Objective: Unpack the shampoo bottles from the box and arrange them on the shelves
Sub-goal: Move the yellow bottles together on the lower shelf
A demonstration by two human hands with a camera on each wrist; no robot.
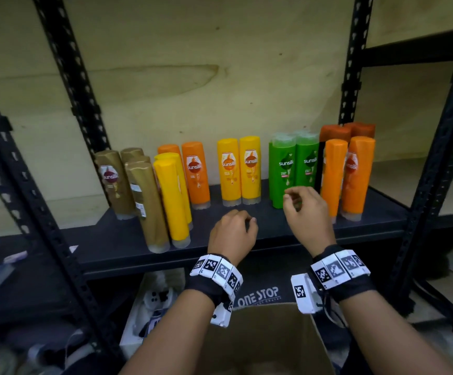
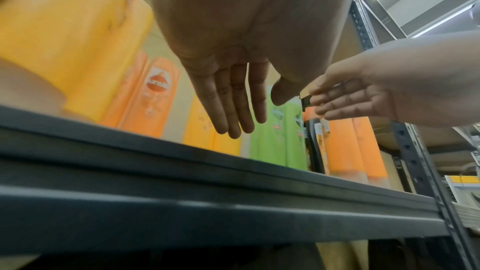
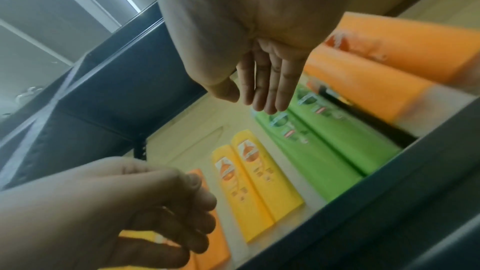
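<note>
Shampoo bottles stand in colour groups on the dark shelf board [image 1: 117,247]: gold [image 1: 117,182], yellow [image 1: 172,201], orange [image 1: 197,174], a yellow pair [image 1: 239,169], a green pair [image 1: 298,163] and orange ones [image 1: 355,174] at the right. My left hand [image 1: 243,220] hovers over the shelf's front, in front of the yellow pair, and holds nothing; its fingers [image 2: 233,118] are straight. My right hand [image 1: 295,198] hangs before the green pair [image 3: 324,147] with relaxed fingers [image 3: 265,98], also holding nothing. The cardboard box [image 1: 260,345] sits below my wrists; no bottle shows in its visible part.
Black perforated uprights [image 1: 65,63] [image 1: 352,63] frame the bay. Bare board lies between the bottle groups and along the front edge [image 2: 233,171]. White items [image 1: 155,301] lie on the level below. Another rack [image 1: 442,147] stands at the right.
</note>
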